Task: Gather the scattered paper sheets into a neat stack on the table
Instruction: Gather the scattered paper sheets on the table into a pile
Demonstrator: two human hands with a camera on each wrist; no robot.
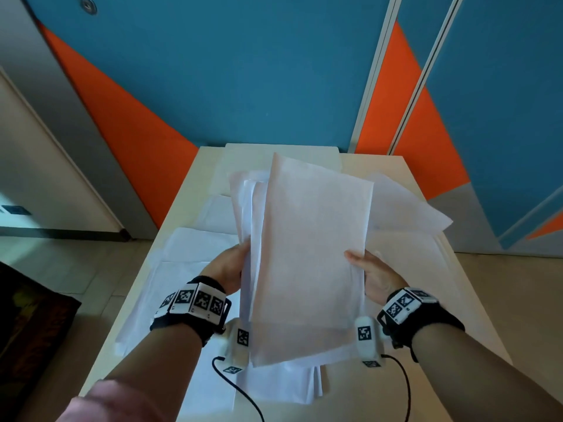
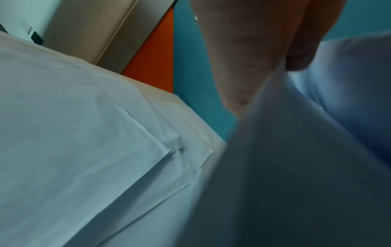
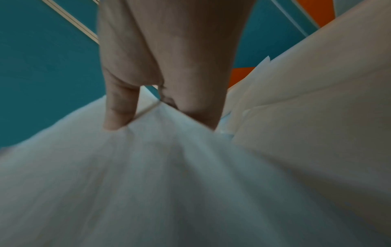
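Note:
I hold a loose bundle of white paper sheets (image 1: 310,248) tilted up above the table (image 1: 405,178). My left hand (image 1: 233,266) grips its left edge, and my right hand (image 1: 370,274) pinches its right edge with the thumb on top. The sheets in the bundle are uneven, with edges fanning out at the upper left. More white sheets (image 1: 182,257) lie flat on the table at the left, and others spread out at the right (image 1: 405,254). In the left wrist view my left hand (image 2: 273,55) pinches the bundle (image 2: 285,167). In the right wrist view my right hand (image 3: 160,83) holds the paper (image 3: 169,183).
The pale table is narrow, and its far end stands against a blue and orange wall (image 1: 243,71). A sheet at the right (image 1: 426,214) hangs over the table's side edge. Tiled floor (image 1: 76,263) lies to the left, with a dark object (image 1: 27,330) at the lower left.

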